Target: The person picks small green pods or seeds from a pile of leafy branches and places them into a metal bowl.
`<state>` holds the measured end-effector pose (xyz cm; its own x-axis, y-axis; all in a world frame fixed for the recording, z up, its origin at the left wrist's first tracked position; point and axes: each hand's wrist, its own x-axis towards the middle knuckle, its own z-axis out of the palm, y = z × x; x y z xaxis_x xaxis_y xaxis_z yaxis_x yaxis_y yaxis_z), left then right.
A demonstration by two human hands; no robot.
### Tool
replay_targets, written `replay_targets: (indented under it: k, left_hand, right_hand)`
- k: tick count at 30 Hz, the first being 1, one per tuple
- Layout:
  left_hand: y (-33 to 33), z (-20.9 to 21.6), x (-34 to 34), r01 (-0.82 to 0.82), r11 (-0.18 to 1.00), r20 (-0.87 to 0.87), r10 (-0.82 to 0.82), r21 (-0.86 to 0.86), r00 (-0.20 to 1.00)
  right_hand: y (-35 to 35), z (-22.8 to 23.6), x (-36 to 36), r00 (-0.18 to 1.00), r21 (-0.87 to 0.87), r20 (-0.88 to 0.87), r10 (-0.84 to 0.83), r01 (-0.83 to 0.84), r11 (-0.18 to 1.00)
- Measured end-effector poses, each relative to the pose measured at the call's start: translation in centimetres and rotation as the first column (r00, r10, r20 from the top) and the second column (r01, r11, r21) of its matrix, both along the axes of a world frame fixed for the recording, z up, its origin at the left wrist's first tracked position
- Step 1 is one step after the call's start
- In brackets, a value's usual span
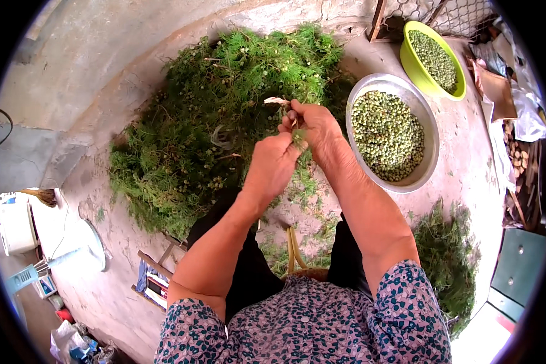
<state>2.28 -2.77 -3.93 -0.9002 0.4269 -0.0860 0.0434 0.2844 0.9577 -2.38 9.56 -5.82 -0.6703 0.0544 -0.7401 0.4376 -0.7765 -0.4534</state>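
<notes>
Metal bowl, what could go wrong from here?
The right forearm appears close to the metal bowl; a knock might spill the green berries. Loose bits from the sprig held between the left hand and right hand could stray into the bowl.

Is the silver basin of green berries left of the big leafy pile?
No, the silver basin stands to the right of the big leafy pile, near the lime-green basin.

Bright light burns out to white on the round, pale-blue plastic base (92, 244) at lower left and near the lower right edge. Shadow darkens the heaped green leafy branches (194, 130) mid-frame; fisheye distortion curves the grey concrete wall (97, 54), upper left.
</notes>
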Motion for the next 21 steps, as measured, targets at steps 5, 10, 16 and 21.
replay_targets:
  k: [5,10,16,21]
  left_hand:
    - [-0.2,0.1,-0.3,0.064,0.994,-0.078,-0.071,-0.091,0.994]
    - [-1.1,2.8,-1.0,-0.030,0.993,0.150,0.013,0.111,0.989]
    - [-2.4,4.1,-1.6,-0.157,0.904,0.568,-0.109,0.399,0.816]
    - [-2.6,3.5,-2.3,-0.357,0.794,0.595,-0.007,0.492,0.804]
  right_hand:
    - [0.1,0.7,0.3,0.999,0.076,0.018,-0.035,0.034,0.997]
    - [1.8,0.1,-1.1,0.992,0.103,-0.107,-0.073,0.084,0.991]
    - [1.1,1.4,-1.0,0.984,0.231,-0.175,-0.035,0.076,0.970]
    - [1.3,1.5,-1.1,0.955,0.093,-0.293,-0.046,0.076,0.993]
